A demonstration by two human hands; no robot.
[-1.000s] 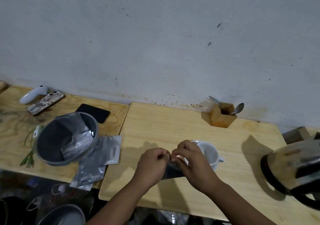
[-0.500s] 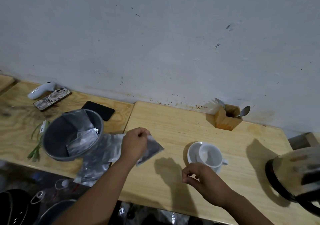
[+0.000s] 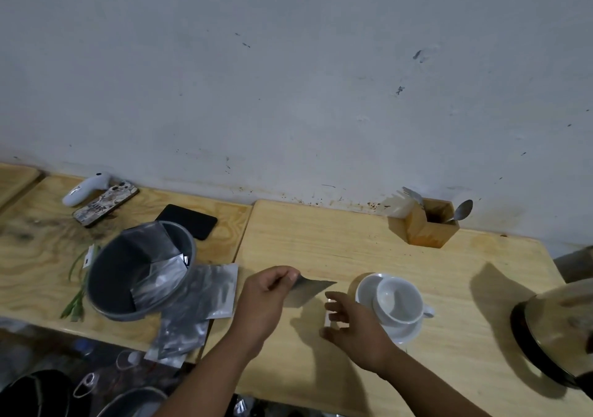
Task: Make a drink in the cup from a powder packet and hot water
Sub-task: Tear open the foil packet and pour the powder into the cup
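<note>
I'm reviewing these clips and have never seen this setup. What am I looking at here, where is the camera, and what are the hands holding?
No machine here: a person's two bare hands, filmed from a camera on their head looking down at a wooden table. The left hand pinches a dark powder packet. The right hand holds what looks like a small white strip, possibly torn off. An empty white cup sits on a saucer. A grey bucket holds silver pouches; a kettle stands at far right.
</note>
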